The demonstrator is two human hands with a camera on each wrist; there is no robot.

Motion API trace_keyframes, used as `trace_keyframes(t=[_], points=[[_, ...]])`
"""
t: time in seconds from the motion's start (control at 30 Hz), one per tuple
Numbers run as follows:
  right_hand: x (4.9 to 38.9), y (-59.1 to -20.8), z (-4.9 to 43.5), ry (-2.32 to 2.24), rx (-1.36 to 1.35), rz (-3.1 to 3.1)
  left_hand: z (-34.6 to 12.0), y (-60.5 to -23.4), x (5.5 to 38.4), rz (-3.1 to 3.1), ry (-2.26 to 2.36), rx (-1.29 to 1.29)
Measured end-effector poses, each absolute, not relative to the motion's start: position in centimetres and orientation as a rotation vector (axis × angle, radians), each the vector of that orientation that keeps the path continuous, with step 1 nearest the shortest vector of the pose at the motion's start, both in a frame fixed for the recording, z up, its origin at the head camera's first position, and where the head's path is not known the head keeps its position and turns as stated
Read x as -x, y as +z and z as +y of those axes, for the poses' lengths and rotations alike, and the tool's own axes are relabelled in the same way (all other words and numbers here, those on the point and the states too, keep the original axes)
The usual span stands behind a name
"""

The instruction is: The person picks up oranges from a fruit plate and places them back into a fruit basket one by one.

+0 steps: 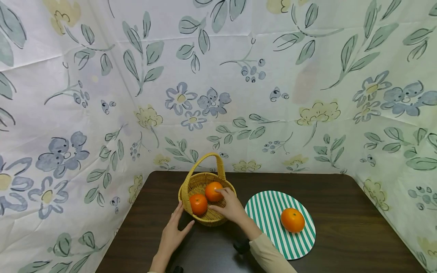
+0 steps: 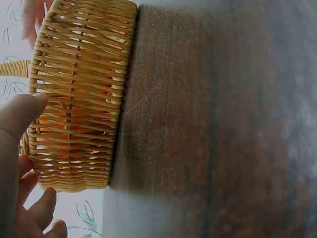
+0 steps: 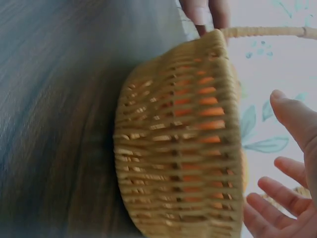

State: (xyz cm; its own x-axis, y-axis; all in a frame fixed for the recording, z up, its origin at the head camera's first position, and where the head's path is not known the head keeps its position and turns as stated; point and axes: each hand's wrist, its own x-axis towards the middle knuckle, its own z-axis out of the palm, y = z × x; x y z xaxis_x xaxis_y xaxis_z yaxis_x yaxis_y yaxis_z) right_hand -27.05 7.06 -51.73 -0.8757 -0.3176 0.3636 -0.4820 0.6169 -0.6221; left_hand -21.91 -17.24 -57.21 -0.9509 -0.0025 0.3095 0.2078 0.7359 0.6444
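1. Reaching up from the lower middle of the frame, the left hand [image 1: 173, 231] spreads its fingers against the left side of a round yellow wicker basket [image 1: 209, 223] with an arched handle, thumb held apart.
2. The right hand [image 1: 233, 206], below a beige sleeve [image 1: 269, 254], slants in from the lower right over the basket, fingers apart; whether they touch the upper round orange fruit [image 1: 213, 192] cannot be told.
3. That fruit and a lower-left round orange fruit [image 1: 198, 204] lie inside the basket, near the centre.
4. Dark brown wood makes the surface [image 1: 358, 216]; white floral cloth [image 1: 239, 94] hangs behind and at both sides.
5. Right of centre, a third orange fruit [image 1: 293, 220] sits on a green-and-white striped round mat [image 1: 266, 216].
6. The surface's back edge runs just beyond the basket; wood stretches from mat to right edge.
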Motion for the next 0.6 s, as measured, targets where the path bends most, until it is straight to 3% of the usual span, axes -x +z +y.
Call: trace_keyframes(t=[0.6], points=[[25.8,-51.0,12.8,1.273,-0.496,-2.496,-17.1,-57.1,22.0,-2.652,-1.006,0.171]])
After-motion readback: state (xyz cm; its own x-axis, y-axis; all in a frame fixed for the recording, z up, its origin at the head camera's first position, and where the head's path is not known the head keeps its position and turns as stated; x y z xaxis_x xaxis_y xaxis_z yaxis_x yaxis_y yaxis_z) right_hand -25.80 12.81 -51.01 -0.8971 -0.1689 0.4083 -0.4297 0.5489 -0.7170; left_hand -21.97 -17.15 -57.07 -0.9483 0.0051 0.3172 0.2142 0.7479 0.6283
